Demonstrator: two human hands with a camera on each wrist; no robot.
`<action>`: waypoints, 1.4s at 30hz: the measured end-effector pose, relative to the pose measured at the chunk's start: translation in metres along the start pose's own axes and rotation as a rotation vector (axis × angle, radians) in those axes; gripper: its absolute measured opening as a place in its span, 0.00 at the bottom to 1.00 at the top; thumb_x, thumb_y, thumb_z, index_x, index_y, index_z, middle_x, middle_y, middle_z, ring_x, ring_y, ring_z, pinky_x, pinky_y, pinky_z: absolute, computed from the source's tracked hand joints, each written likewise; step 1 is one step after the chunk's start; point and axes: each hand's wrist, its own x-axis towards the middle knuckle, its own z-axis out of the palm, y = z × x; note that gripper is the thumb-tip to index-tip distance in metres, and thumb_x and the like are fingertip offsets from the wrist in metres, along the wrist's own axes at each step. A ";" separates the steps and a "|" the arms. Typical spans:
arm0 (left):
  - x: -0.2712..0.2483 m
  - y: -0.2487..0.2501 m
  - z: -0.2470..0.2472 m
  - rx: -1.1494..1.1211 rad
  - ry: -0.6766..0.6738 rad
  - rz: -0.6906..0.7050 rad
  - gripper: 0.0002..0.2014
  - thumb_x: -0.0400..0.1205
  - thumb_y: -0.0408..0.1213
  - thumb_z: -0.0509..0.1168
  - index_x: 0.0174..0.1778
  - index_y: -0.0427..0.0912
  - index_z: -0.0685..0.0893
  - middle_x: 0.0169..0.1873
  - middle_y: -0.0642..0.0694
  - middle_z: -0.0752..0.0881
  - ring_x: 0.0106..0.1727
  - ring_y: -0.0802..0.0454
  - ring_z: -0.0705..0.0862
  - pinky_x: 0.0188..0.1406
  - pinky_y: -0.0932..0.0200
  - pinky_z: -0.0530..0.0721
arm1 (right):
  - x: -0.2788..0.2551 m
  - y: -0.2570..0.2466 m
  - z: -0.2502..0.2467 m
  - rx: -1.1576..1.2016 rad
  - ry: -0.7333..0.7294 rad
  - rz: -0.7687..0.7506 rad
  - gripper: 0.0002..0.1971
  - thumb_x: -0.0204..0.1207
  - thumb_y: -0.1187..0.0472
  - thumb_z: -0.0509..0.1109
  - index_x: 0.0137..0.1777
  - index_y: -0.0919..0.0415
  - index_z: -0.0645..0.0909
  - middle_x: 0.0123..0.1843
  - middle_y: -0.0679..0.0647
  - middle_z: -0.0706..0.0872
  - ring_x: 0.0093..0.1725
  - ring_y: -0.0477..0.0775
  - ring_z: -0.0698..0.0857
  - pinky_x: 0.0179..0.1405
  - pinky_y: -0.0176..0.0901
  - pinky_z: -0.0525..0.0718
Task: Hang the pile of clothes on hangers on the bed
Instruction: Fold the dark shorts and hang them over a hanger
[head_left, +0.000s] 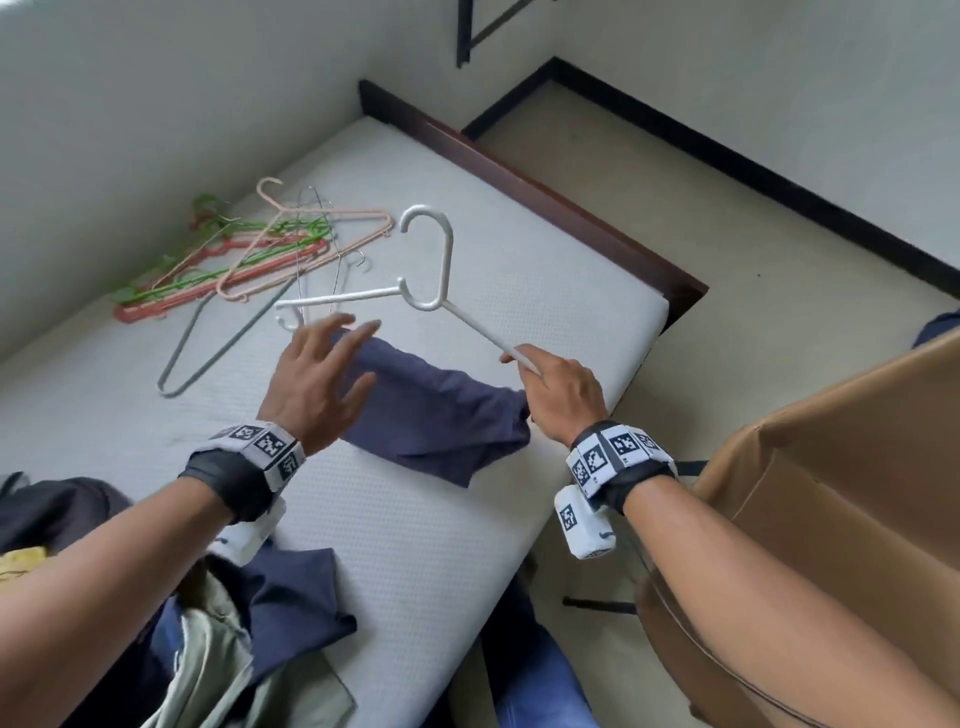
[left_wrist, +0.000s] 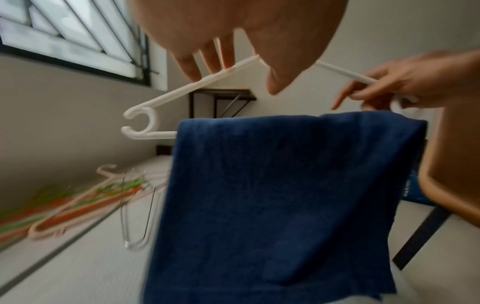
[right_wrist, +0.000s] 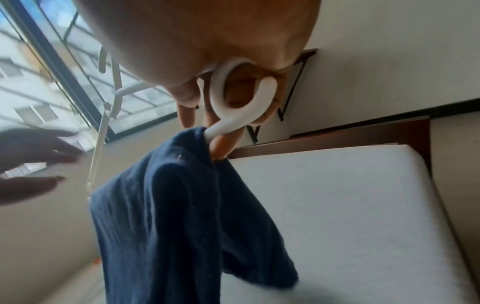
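Nearest to me, on the near end of the mattress (head_left: 431, 545), I see the pile of clothes (head_left: 218, 639): dark blue, pale green and a bit of yellow cloth heaped under my left forearm. Above the mattress, further in, my left hand (head_left: 317, 379) hovers with its fingers spread and relaxed, gripping nothing; in the left wrist view the fingertips (left_wrist: 192, 70) sit right at the sloping arm of the white hanger (head_left: 426, 260), and I cannot tell whether they touch it. My right hand (head_left: 558, 389) is over the mattress's right edge, fingers curled round the hanger's end loop, which the right wrist view shows ringed by my fingers (right_wrist: 187, 96). The navy garment (head_left: 431, 410) is draped over the hanger's bottom bar and hangs down toward the mattress between my two hands; its lower end looks close to the surface, though I cannot say if it rests there. The hanger's hook points away from me. Further along the mattress, by the wall, lies a heap of spare hangers (head_left: 249, 254) in green, red, peach and grey wire. Beside the mattress on my right stands a brown chair (head_left: 831, 519)
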 end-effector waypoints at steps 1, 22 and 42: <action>0.006 0.009 -0.015 0.027 -0.054 0.094 0.26 0.79 0.45 0.66 0.75 0.47 0.76 0.69 0.39 0.77 0.66 0.36 0.76 0.65 0.35 0.78 | -0.001 -0.017 -0.013 0.017 0.014 -0.007 0.18 0.87 0.56 0.54 0.65 0.39 0.81 0.35 0.50 0.82 0.42 0.65 0.84 0.47 0.55 0.83; 0.034 0.069 -0.381 0.429 0.229 0.062 0.17 0.85 0.45 0.58 0.58 0.46 0.91 0.53 0.48 0.91 0.48 0.42 0.85 0.49 0.49 0.84 | 0.029 -0.300 -0.226 0.179 0.074 -0.627 0.15 0.88 0.46 0.56 0.53 0.51 0.81 0.40 0.61 0.89 0.40 0.66 0.87 0.40 0.56 0.85; -0.272 0.146 -0.550 0.529 0.139 -0.975 0.15 0.72 0.45 0.54 0.51 0.53 0.80 0.47 0.51 0.87 0.54 0.45 0.82 0.54 0.47 0.72 | -0.181 -0.579 -0.136 0.286 -0.207 -1.594 0.17 0.86 0.44 0.57 0.51 0.51 0.84 0.29 0.46 0.82 0.29 0.61 0.84 0.31 0.51 0.83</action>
